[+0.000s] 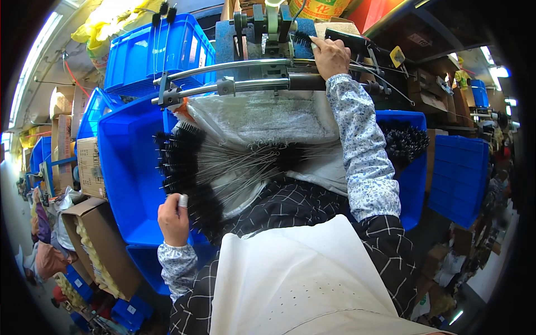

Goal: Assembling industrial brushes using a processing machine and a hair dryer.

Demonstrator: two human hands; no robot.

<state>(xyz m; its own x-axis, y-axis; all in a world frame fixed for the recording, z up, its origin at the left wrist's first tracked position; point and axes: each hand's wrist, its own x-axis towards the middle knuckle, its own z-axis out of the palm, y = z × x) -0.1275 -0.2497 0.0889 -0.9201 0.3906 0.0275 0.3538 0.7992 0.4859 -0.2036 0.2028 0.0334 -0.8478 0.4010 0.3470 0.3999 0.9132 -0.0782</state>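
A pile of thin wire-handled brushes with black bristles (192, 173) lies across my lap, bristle ends to the left and looped wire ends toward the middle. My left hand (174, 219) is closed at the lower left edge of these bristles, a white wrap on one finger; what it pinches, if anything, is hidden. Up at the machine (273, 42), my right hand (332, 57) is closed, fingertips at a single small black-bristled brush (302, 38). Two metal rods (251, 85) cross in front of the machine, below that hand.
Blue plastic bins stand at the left (125, 167) and behind (159, 56); another bin at the right (412, 192) holds more black brushes (405, 142). A whitish cloth (268, 120) hangs below the rods. An open cardboard box (106, 245) sits at the lower left.
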